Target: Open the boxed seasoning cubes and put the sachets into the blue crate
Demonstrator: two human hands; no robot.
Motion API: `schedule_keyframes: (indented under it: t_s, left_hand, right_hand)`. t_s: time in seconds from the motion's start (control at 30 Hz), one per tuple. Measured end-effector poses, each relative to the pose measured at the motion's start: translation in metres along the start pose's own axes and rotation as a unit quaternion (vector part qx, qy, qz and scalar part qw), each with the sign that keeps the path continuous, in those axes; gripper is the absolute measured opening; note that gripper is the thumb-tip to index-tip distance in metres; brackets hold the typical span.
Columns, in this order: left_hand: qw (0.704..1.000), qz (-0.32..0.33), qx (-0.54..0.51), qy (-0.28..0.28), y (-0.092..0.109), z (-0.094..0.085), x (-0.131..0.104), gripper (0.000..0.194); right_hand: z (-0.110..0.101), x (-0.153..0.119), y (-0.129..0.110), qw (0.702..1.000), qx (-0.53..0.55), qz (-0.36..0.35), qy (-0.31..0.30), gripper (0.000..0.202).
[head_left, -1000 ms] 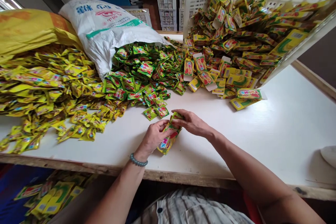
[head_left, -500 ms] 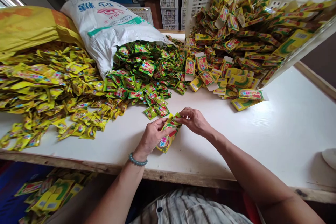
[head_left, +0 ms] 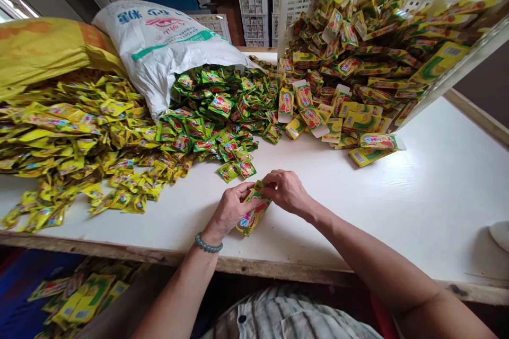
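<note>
A small yellow-green box with red fruit pictures is tilted above the white table, near its front edge. My left hand is wrapped round its left side, thumb across the front. At the box's upper end the fingers of my right hand are pinched together; a bit of green shows beside them, and what they grip is partly hidden. Beyond my hands lie green sachets, spilling from a white sack. Yellow sachets form a large heap on the left.
A white perforated crate on its side spills many small boxes at the back right. A yellow sack lies at the left. Below the table's wooden edge, a blue crate holds flat boxes. A white object sits far right.
My right hand has moved slightly left and down, closer to my left hand, over the box's upper end. Less green and yellow shows at that end now. The view has shifted slightly.
</note>
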State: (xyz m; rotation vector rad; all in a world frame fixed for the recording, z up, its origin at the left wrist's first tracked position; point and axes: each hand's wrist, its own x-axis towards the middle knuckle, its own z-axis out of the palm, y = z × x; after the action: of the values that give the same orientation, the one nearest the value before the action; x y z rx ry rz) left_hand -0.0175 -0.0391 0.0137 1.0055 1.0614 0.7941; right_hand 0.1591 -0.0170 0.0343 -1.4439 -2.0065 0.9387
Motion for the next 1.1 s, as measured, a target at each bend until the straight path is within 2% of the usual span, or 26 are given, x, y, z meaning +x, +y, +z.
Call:
schedule_keyframes:
  t_s: [0.13, 0.23, 0.33, 0.43, 0.5, 0.6, 0.63, 0.7, 0.77, 0.83, 0.9, 0.97, 1.1]
  left_hand:
    - [0.999, -0.003, -0.034, 0.038, 0.005, 0.006, -0.001, 0.047]
    - [0.997, 0.010, -0.041, 0.068, 0.006, 0.007, 0.000, 0.047]
    - [0.995, 0.023, -0.035, 0.085, 0.004, 0.003, 0.001, 0.045]
    - [0.996, 0.026, -0.036, 0.082, 0.001, 0.000, 0.001, 0.047]
    - [0.994, 0.035, -0.051, 0.095, 0.000, 0.001, 0.003, 0.050]
    - [0.984, 0.069, -0.077, 0.144, 0.001, 0.002, 0.005, 0.057]
    - [0.980, 0.083, -0.084, 0.158, 0.001, 0.003, 0.006, 0.059]
    - [0.975, 0.112, -0.092, 0.170, 0.001, 0.003, 0.006, 0.060]
    - [0.973, 0.137, -0.093, 0.162, 0.001, 0.002, 0.005, 0.060]
    - [0.978, 0.145, -0.071, 0.136, 0.000, 0.000, 0.003, 0.060]
    - [0.985, 0.135, -0.027, 0.104, -0.002, -0.002, 0.002, 0.057]
    - [0.988, 0.125, 0.016, 0.089, -0.003, -0.005, 0.001, 0.051]
    - [0.987, 0.124, 0.046, 0.096, -0.005, -0.007, 0.001, 0.034]
  right_hand:
    - [0.001, -0.001, 0.003, 0.990, 0.124, 0.055, 0.038, 0.011]
    - [0.002, -0.001, 0.000, 0.996, 0.053, 0.020, 0.073, 0.009]
    - [0.008, -0.002, -0.011, 0.999, -0.022, -0.030, 0.026, 0.016]
    - [0.012, -0.004, -0.017, 0.999, -0.002, -0.033, -0.012, 0.020]
    - [0.011, -0.004, -0.015, 0.997, 0.063, -0.020, 0.030, 0.021]
    - [0.012, -0.003, -0.006, 0.978, 0.155, 0.000, 0.142, 0.028]
    - [0.013, -0.002, -0.002, 0.971, 0.189, 0.009, 0.145, 0.032]
    - [0.019, 0.001, 0.003, 0.955, 0.283, 0.030, 0.086, 0.039]
    - [0.025, 0.004, 0.005, 0.922, 0.384, 0.048, 0.033, 0.042]
    - [0.029, 0.006, 0.006, 0.893, 0.445, 0.062, 0.041, 0.046]
    - [0.030, 0.006, 0.007, 0.879, 0.468, 0.074, 0.057, 0.047]
    - [0.030, 0.005, 0.009, 0.882, 0.461, 0.084, 0.049, 0.041]
    - [0.031, 0.002, 0.014, 0.911, 0.401, 0.095, 0.006, 0.038]
